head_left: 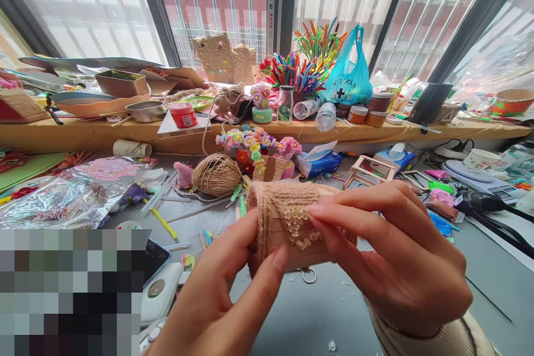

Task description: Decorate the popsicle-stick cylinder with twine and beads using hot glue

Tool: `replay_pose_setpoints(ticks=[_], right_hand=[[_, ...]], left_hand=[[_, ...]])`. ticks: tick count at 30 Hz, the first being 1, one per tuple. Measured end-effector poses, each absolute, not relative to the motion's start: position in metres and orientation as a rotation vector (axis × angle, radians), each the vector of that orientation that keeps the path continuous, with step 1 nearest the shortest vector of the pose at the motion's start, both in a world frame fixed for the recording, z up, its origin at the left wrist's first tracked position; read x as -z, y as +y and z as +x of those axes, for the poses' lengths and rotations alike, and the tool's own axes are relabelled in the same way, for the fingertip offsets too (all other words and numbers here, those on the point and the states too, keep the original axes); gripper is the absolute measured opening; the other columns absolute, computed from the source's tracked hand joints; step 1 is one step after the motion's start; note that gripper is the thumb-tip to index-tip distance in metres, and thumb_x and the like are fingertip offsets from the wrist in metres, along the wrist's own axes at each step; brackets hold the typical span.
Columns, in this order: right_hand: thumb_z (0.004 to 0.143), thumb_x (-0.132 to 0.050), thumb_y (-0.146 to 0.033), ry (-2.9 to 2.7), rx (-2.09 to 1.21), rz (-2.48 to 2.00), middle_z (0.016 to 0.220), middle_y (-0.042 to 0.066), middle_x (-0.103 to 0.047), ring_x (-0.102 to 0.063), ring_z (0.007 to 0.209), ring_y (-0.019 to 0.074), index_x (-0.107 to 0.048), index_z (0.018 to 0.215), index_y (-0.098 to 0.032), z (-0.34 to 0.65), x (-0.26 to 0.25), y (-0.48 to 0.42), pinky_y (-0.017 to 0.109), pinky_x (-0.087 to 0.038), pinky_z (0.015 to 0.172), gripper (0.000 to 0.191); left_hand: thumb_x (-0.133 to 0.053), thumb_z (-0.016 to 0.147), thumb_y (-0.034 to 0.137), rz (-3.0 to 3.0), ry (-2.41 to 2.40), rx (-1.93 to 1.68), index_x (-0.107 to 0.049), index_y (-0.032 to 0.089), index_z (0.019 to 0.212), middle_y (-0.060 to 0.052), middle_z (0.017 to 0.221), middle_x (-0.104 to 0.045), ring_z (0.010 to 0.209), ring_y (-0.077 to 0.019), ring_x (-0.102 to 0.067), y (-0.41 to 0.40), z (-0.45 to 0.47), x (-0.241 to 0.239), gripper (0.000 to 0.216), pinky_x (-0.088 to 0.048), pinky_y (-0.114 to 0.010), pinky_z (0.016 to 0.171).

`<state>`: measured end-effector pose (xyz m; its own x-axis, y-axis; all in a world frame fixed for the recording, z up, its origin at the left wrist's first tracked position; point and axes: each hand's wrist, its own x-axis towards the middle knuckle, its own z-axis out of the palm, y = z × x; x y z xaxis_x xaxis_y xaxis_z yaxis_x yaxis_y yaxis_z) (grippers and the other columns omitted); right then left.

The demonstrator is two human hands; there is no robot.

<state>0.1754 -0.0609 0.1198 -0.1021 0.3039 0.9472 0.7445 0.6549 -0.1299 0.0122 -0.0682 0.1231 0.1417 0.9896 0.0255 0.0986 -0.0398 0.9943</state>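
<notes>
Tube (273, 236), partly twine-wrapped, is held sideways over a grey desk (300, 314), approx. ctr of view, btwn two bare hands. Its L end is gripped by the left hand (237, 283), w/ the thumb laid along the front and the fingers wrapped round the far side. On its front, small pale beads (294, 222) are set in a triangle, point down. The R end is partly hidden by the right hand (400, 250); its fingertips are bunched at the beads' R edge, and whether anything is pinched there can't be told. A cream sleeve (429, 339) is seen at the R wrist.

Just below the tube, a metal ring (309, 276) is seen on the desk. Behind it, a twine ball (217, 174) is set beside a pink doll (182, 174); near these, flowers (250, 136) are massed, w/ a blue tissue pack (318, 161) to their R. Farther R, a small wood frame (369, 171) and a scale (467, 171) w/ a paper cup (481, 161) on it are seen.

Along the back, a wood ledge (187, 141) is crowded w/ a metal pan (146, 112), red tub (182, 115), glass jar (285, 104), bright pipe cleaners (287, 73), a blue bag (349, 78), etc., all backed by windows (212, 5).
</notes>
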Motion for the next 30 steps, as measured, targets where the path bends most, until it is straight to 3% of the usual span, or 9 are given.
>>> replay_pose_setpoints(ticks=[10, 16, 22, 30], right_hand=[[0.073, -0.065, -0.009, -1.702, 0.479, -0.844, 0.079, 0.003, -0.066, -0.058, 0.073, 0.0132, -0.068, 0.084, -0.019, 0.176, -0.121, -0.061, 0.028, -0.049, 0.063, 0.015], [0.075, -0.063, -0.013, -1.705, 0.526, -0.871, 0.081, 0.002, -0.066, -0.057, 0.074, 0.0137, -0.067, 0.084, -0.021, 0.177, -0.122, -0.062, 0.028, -0.047, 0.064, 0.013], [0.079, -0.054, -0.017, -1.751, 0.605, -0.885, 0.092, 0.007, -0.068, -0.055, 0.082, 0.0178, -0.069, 0.087, -0.018, 0.180, -0.124, -0.064, 0.033, -0.047, 0.072, 0.018], [0.082, -0.050, -0.022, -1.823, 0.647, -0.875, 0.108, 0.006, -0.066, -0.049, 0.096, 0.0214, -0.070, 0.091, -0.017, 0.179, -0.124, -0.066, 0.037, -0.043, 0.085, 0.022]], left_hand=[[-0.063, 0.074, 0.044, 1.405, 1.116, -1.135, -0.062, 0.032, 0.115, 0.003, 0.123, -0.063, 0.120, -0.0263, -0.051, -0.066, 0.010, -0.118, 0.043, -0.039, -0.032, 0.104], [-0.066, 0.073, 0.039, 1.514, 1.047, -1.047, -0.060, 0.041, 0.116, 0.009, 0.123, -0.062, 0.113, -0.0237, -0.056, -0.063, 0.003, -0.115, 0.043, -0.043, -0.028, 0.099], [-0.064, 0.072, 0.045, 1.425, 1.123, -1.122, -0.064, 0.040, 0.112, 0.007, 0.117, -0.067, 0.112, -0.0260, -0.057, -0.065, 0.008, -0.121, 0.040, -0.042, -0.032, 0.100], [-0.061, 0.076, 0.042, 1.565, 1.073, -1.057, -0.054, 0.045, 0.121, 0.011, 0.126, -0.060, 0.125, -0.0260, -0.046, -0.062, 0.000, -0.117, 0.046, -0.043, -0.034, 0.102]])
